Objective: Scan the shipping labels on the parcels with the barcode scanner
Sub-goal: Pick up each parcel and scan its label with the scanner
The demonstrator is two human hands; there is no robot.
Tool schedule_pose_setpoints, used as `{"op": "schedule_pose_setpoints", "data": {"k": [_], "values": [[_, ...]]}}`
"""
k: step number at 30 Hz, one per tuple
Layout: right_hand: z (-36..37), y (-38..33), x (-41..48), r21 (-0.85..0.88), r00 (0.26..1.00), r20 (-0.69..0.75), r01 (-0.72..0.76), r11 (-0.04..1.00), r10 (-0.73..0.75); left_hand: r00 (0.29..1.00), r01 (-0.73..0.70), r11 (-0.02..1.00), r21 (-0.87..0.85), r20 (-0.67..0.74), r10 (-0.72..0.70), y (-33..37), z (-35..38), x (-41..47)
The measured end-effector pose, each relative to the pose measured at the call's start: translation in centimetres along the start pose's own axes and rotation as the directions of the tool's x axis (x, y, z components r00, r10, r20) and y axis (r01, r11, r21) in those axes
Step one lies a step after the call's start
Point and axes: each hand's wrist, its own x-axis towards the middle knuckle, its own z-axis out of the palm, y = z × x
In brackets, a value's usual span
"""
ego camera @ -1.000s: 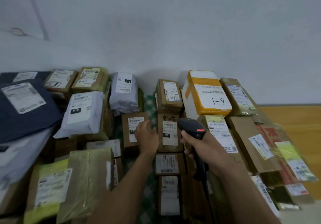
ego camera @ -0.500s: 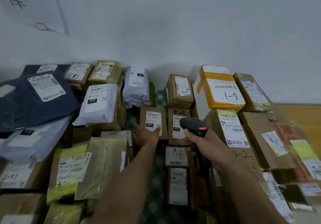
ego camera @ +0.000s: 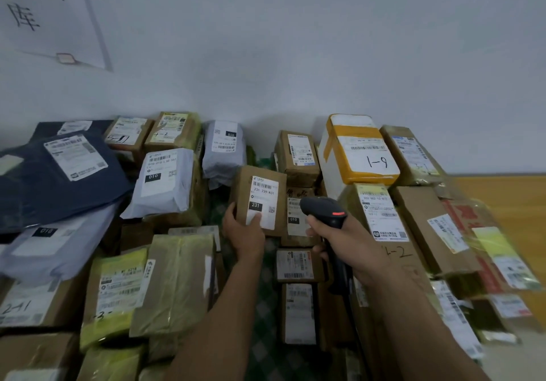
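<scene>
My left hand point(ego camera: 243, 233) grips the lower end of a small brown parcel point(ego camera: 243, 191) and holds it tilted up, thumb on its white shipping label point(ego camera: 263, 200) marked 231. My right hand point(ego camera: 348, 239) grips the handle of a black barcode scanner point(ego camera: 323, 210) with a red strip on its head. The scanner head sits just right of the lifted parcel, over a brown box with a 010 label point(ego camera: 294, 218). Its black cable runs down along my right forearm.
Many parcels lie packed against a white wall: a dark blue mailer point(ego camera: 53, 179), white bags point(ego camera: 168, 179), a yellow-taped white box marked 1-9 point(ego camera: 360, 153), brown boxes point(ego camera: 298, 156) and tape-wrapped ones point(ego camera: 174, 283). A green checked cloth point(ego camera: 263, 336) shows between them. Wooden floor point(ego camera: 517, 203) at right.
My left hand has taken hold of the 231 parcel and lifted it up off the pile. The scanner has stayed beside it. The view has swung left and down a little.
</scene>
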Motion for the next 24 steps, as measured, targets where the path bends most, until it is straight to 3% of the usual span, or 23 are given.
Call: {"op": "schedule_pose_setpoints", "data": {"k": [4, 12, 15, 20, 24], "values": [[-0.2, -0.1, -1.5, 0.034, 0.998, -0.023, 0.065, 0.997, -0.064, 0.996, -0.06, 0.988, -0.139, 0.053, 0.068, 3.3, -2.6, -4.5], [0.2, 0.7, -4.8, 0.081, 0.97, -0.191, 0.17, 0.982, -0.152, 0.945, 0.093, 0.924, -0.37, 0.324, 0.034, 3.9, -6.1, -12.4], [0.1, 1.1, -6.4, 0.027, 0.96, -0.202, 0.204, 0.979, -0.194, 0.905, 0.094, 0.941, -0.324, 0.421, 0.055, 3.7, -6.6, -13.1], [-0.7, 1.5, -8.8, -0.012, 0.951, -0.195, 0.244, 0.97, -0.241, 0.839, -0.131, 0.978, -0.159, 0.508, 0.195, 4.0, -8.1, -14.0], [-0.8, 1.8, -9.8, 0.006, 0.955, -0.191, 0.232, 0.973, -0.226, 0.801, -0.166, 0.972, -0.168, 0.552, 0.232, 4.5, -9.1, -14.6]]}}
